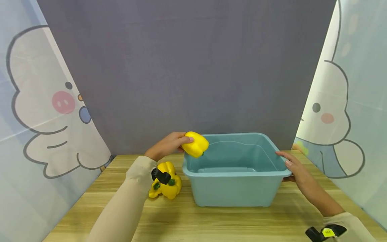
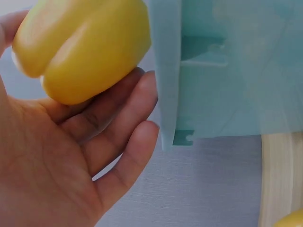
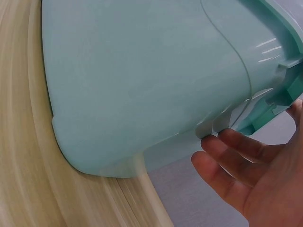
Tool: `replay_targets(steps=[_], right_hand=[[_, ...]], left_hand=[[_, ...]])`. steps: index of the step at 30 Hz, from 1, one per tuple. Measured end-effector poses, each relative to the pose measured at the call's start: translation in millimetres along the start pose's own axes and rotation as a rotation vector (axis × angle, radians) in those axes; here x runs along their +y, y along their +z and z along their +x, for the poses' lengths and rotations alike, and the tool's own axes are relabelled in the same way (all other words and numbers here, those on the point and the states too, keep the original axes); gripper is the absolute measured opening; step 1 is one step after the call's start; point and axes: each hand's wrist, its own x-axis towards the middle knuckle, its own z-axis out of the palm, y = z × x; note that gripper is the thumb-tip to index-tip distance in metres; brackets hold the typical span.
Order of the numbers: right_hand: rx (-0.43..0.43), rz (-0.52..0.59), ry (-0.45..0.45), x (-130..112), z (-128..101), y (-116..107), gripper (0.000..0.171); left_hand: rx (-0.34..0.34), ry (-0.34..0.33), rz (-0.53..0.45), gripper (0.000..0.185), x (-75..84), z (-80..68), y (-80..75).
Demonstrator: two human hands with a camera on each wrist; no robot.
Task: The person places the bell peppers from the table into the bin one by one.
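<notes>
In the head view, my left hand (image 1: 167, 145) holds a yellow bell pepper (image 1: 197, 145) at the left rim of a blue-green plastic tub (image 1: 235, 191). The left wrist view shows the pepper (image 2: 97, 49) above the curved fingers, close beside the tub's rim (image 2: 165, 71). My right hand (image 1: 297, 169) grips the tub's right rim, some fingers on top and others beneath. From the right wrist, its fingertips (image 3: 210, 142) touch the outer wall (image 3: 142, 85) under the rim. More yellow bell peppers (image 1: 172, 190) lie on the table left of the tub, partly hidden by the left wrist.
The tub stands on a wood-grain table (image 1: 187, 223). A grey cloth backdrop (image 1: 187, 74) hangs behind it, with cartoon-printed curtains (image 1: 39, 101) at both sides. Each wrist wears a black strap device (image 1: 161, 176). The tub's inside floor is partly hidden by its front wall.
</notes>
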Motion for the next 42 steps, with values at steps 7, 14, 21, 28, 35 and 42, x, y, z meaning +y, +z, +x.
replay_targets(steps=[7,14,21,28,35,42], right_hand=[[0.002,-0.013,-0.001,1,1,0,0.043],[-0.003,0.002,-0.014,1,1,2,0.043],[-0.01,0.001,-0.018,-2,2,4,0.043],[-0.004,-0.004,-0.01,-2,2,4,0.043],[-0.004,-0.017,-0.01,0,2,3,0.044],[-0.006,-0.016,-0.018,-1,2,4,0.044]], left_hand=[[-0.044,-0.033,0.032,0.042,5.2,6.7,-0.9],[-0.093,-0.031,0.088,0.046,12.3,15.3,-0.6],[-0.14,-0.048,0.146,0.047,23.6,19.9,-1.3],[-0.16,-0.078,0.168,0.046,34.7,27.0,1.4],[-0.212,-0.07,0.174,0.047,40.6,37.4,5.4],[-0.223,-0.056,0.177,0.048,43.4,45.6,11.0]])
